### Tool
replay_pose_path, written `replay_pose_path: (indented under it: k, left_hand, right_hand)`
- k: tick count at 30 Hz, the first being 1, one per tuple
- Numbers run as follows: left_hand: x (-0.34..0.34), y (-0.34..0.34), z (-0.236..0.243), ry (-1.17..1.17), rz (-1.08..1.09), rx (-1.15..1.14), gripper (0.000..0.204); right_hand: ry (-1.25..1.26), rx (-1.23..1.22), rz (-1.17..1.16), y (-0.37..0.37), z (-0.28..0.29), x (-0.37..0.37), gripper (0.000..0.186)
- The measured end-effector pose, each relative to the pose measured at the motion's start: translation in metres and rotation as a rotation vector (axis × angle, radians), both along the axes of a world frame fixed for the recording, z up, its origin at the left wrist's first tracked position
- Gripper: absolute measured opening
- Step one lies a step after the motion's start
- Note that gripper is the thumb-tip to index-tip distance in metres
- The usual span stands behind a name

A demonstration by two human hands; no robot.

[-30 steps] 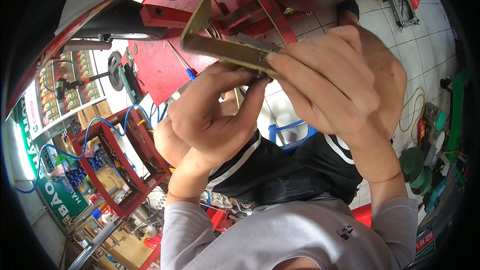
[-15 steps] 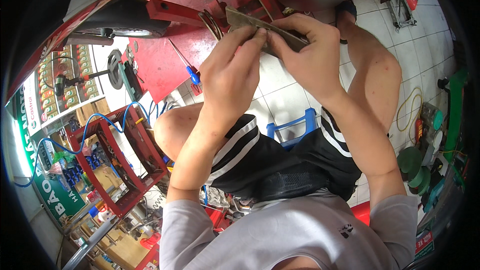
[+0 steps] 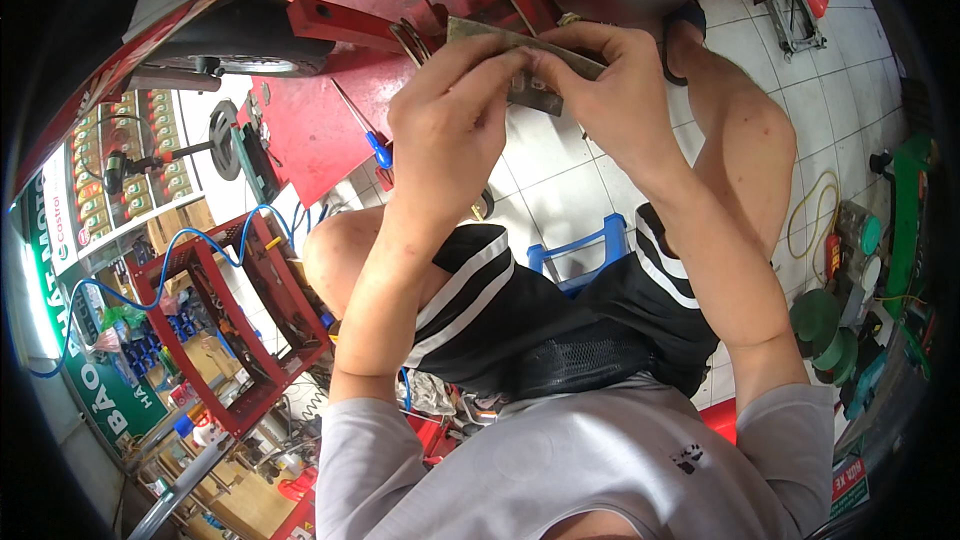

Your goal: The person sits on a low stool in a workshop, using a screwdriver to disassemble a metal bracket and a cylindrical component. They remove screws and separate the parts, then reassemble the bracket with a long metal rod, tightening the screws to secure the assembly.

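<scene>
A worn brass-coloured metal bracket [image 3: 534,97] is held up before me, over the red work surface. My left hand [image 3: 445,115] grips it from the left, fingertips pressed to its middle. My right hand [image 3: 615,100] pinches the same piece, with thumb near my left fingertips and fingers along the far edge. Exactly what lies under the fingertips is hidden. Beyond my left hand, a screwdriver [image 3: 378,148] with a blue handle lies on the red metal surface [image 3: 305,140].
A vehicle's wheel [image 3: 250,35] and red frame arm [image 3: 340,22] sit above. A red trolley [image 3: 240,400] and blue hose stand left. A blue plastic stool [image 3: 585,260] is between my bare knees, on white floor tiles [image 3: 830,100]. Tools and green equipment [image 3: 905,230] line the right.
The bracket has turned, its raised bent end dropping out of sight, and my hands have rotated with it. Since half a second ago they have shifted slightly left, still gripping.
</scene>
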State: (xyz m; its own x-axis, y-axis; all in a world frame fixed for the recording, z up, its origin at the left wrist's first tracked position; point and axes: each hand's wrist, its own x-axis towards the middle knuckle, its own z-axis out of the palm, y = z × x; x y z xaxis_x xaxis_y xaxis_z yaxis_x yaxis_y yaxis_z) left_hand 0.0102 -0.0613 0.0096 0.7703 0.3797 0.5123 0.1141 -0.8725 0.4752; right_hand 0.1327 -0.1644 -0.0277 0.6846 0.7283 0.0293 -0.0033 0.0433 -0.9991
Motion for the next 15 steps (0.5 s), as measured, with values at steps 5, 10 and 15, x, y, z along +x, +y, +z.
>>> replay_pose_path:
  k: [5,10,15]
  left_hand:
    - [0.005,-0.001,0.006,-0.021,-0.015,-0.086,0.019]
    - [0.000,0.005,0.000,0.022,-0.010,-0.082,0.019]
    - [0.001,0.001,0.004,0.018,0.072,-0.122,0.017]
  right_hand:
    - [0.012,-0.036,-0.027,0.001,-0.006,0.002,0.020]
    - [0.007,-0.052,-0.014,0.001,-0.003,0.000,0.020]
    - [0.026,-0.063,-0.016,0.002,-0.004,0.000,0.020]
